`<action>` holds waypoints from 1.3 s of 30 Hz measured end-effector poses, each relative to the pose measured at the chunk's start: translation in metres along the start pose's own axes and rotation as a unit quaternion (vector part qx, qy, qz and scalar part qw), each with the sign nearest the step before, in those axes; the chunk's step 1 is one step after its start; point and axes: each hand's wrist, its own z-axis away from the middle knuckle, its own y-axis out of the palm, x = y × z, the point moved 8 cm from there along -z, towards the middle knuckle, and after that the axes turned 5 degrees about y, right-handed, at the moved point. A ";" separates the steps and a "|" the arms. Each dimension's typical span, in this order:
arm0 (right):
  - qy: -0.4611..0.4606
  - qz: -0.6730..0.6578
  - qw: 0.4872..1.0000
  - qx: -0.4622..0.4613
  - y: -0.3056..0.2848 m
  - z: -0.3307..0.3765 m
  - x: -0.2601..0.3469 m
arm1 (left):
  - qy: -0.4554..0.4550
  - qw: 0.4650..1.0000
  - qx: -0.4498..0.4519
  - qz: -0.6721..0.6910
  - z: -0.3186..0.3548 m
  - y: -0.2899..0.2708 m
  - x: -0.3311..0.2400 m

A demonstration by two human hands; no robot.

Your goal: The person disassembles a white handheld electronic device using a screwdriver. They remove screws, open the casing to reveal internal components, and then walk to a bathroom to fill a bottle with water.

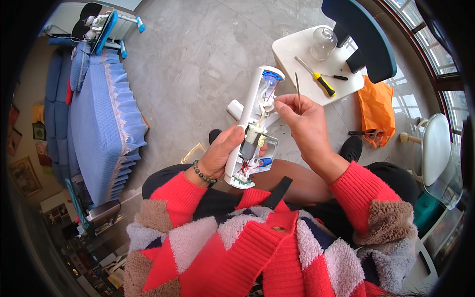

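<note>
My left hand (pixel 222 151) grips an opened white appliance housing (pixel 233 171) from its left side, with some fingertips showing past the right edge. Inside the housing are a grey motor (pixel 248 150), white tubing (pixel 263 113), red wires (pixel 244 167), a blue cylinder (pixel 265 162) and a small green circuit board (pixel 242 180). My right hand (pixel 303 119) is closed, with a thin metal rod-like tool (pixel 298 88) sticking up out of its fingers. Its thumb and forefinger meet at the tubing near the housing's upper end; whether they touch it is hard to tell.
A white seat (pixel 292 52) ahead right holds a clear bottle (pixel 324 43), a yellow-and-black screwdriver (pixel 324 85) and a small black screwdriver (pixel 339 77). Beside it lies an orange bag (pixel 377 111). A blue quilted cover (pixel 94 128) drapes furniture at left; a white stool (pixel 435 148) stands right.
</note>
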 end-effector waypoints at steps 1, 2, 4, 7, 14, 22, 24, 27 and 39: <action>-0.006 0.009 1.000 -0.020 -0.001 -0.002 -0.001 | 0.002 1.000 -0.004 -0.008 0.000 0.000 0.000; -0.030 0.005 1.000 -0.007 0.002 -0.003 0.001 | 0.006 1.000 -0.009 -0.018 0.000 0.000 -0.001; -0.021 0.021 1.000 -0.010 0.003 -0.006 -0.003 | 0.006 1.000 -0.013 -0.022 0.000 0.000 0.000; 0.003 0.035 0.999 -0.007 0.006 -0.009 -0.007 | -0.008 1.000 -0.013 -0.006 0.001 -0.001 0.003; 0.003 0.126 0.991 -0.034 0.008 -0.021 -0.005 | -0.054 0.997 -0.022 0.040 0.000 -0.002 0.016; 0.038 0.117 0.991 -0.047 0.006 -0.023 -0.013 | -0.072 0.995 -0.028 0.062 -0.002 -0.002 0.024; 0.043 0.121 0.991 -0.045 0.006 -0.023 -0.013 | -0.073 0.995 -0.029 0.053 -0.002 -0.002 0.025; 0.048 0.109 0.992 -0.030 0.008 -0.023 -0.014 | -0.070 0.996 -0.032 0.041 -0.002 -0.003 0.025; 0.074 0.009 0.997 -0.001 0.004 -0.021 -0.007 | -0.055 0.995 -0.034 0.077 0.000 -0.005 0.019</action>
